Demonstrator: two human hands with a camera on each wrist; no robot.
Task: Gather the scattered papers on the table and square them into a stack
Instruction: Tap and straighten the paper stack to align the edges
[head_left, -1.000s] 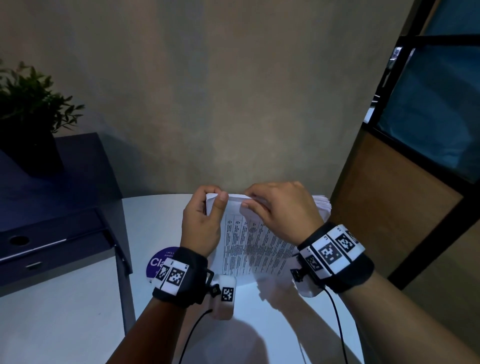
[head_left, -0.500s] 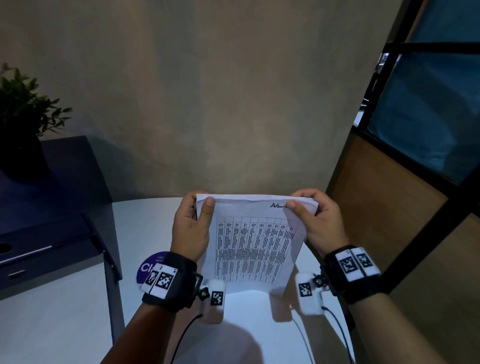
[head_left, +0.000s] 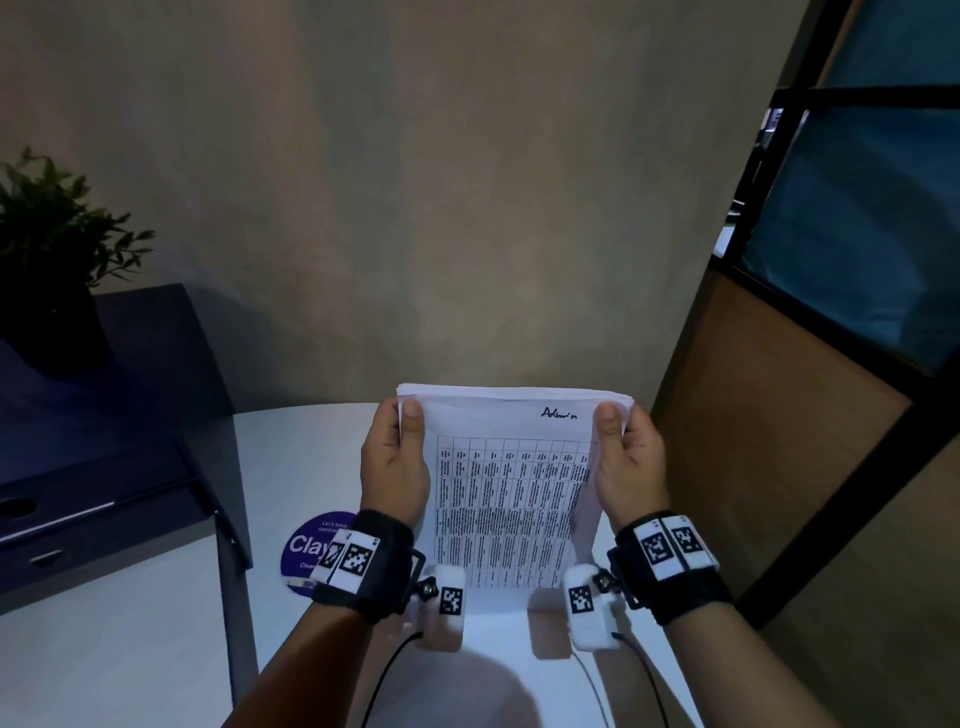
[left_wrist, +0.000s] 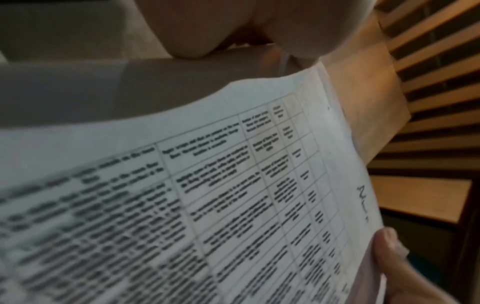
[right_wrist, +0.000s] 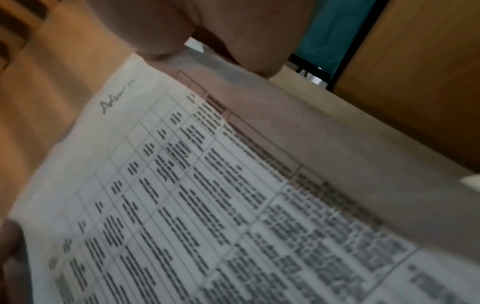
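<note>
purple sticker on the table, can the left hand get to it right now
Probably not while busy: the left hand grips the paper stack, the right hand too. The purple sticker lies on the table close by that wrist, so letting go should allow it.

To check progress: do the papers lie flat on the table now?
No, the left hand and right hand hold the paper stack upright by its side edges.

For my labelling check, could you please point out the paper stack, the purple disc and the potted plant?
paper stack (head_left: 511, 499): head view, middle of the printed table on the top sheet.
purple disc (head_left: 305, 545): head view, on its white lettering.
potted plant (head_left: 57, 234): head view, on its leaves.
</note>
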